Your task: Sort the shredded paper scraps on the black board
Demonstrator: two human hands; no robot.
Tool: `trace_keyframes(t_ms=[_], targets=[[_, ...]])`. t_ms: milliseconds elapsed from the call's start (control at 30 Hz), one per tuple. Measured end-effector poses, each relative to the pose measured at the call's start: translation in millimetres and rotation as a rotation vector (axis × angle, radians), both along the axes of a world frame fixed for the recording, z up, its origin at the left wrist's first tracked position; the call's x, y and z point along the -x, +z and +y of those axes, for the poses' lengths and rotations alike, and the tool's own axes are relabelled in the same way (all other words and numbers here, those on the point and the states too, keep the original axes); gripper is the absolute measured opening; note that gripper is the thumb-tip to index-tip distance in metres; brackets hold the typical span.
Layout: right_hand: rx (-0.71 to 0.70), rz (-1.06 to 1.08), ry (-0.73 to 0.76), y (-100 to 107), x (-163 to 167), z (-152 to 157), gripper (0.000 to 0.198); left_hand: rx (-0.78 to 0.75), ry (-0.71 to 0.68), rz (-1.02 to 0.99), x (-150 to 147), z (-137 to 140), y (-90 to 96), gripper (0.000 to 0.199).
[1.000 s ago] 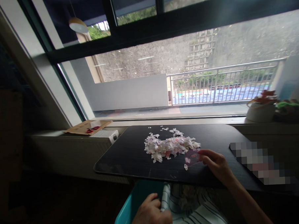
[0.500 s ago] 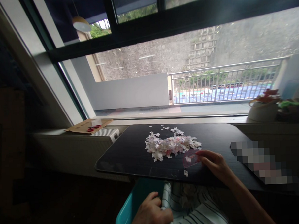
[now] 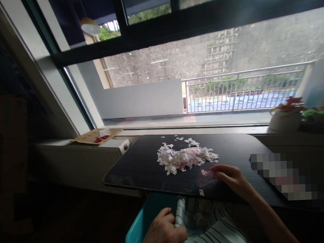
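My right hand [image 3: 231,177] pinches a clear pink protractor [image 3: 203,180] by its right side, low over the near part of the black table [image 3: 137,165]. One loose paper scrap [image 3: 201,192] lies by the protractor's lower edge, close to the table's front edge. Just beyond sits a heap of torn paper scraps [image 3: 187,157], white with some pink. Below the table, my left hand [image 3: 165,230] is closed on striped cloth [image 3: 223,231], white with dark lines. More scraps [image 3: 202,209] lie in the cloth's shaded fold. Whether the protractor touches the tabletop, I cannot tell.
A teal bin [image 3: 134,232] stands below the table, beside my left hand. Red-handled scissors [image 3: 102,138] rest on brown paper [image 3: 84,137] on the sill, near a radiator [image 3: 117,145]. A blurred-out flat item [image 3: 282,177] lies at the table's right; a white pot [image 3: 284,119] stands behind.
The protractor has shifted slightly toward the table's front edge, and the single scrap has slid a little the same way. My left hand stays on the cloth.
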State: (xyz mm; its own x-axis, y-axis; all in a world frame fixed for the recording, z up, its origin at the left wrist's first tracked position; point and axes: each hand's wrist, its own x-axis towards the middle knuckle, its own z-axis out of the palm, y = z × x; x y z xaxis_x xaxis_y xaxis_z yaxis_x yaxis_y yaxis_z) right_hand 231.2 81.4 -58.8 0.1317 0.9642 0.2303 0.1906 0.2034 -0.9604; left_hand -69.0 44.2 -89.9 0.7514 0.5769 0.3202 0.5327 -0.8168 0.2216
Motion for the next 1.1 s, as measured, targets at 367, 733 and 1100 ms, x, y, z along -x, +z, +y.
trace_keyframes(t_ms=[367,733,1100], targets=[[0.051,-0.007,0.098,-1.9,-3.6,0.8,0.017,0.022,-0.001,-0.012,1.8,0.4,-4.8,0.016],[-0.019,-0.015,-0.129,1.0,-3.0,0.8,0.029,0.012,-0.002,-0.012,0.4,1.4,-4.2,0.015],[0.022,-0.136,-0.435,-0.6,-4.2,4.0,0.033,0.008,-0.016,0.023,4.0,1.5,-3.6,0.014]])
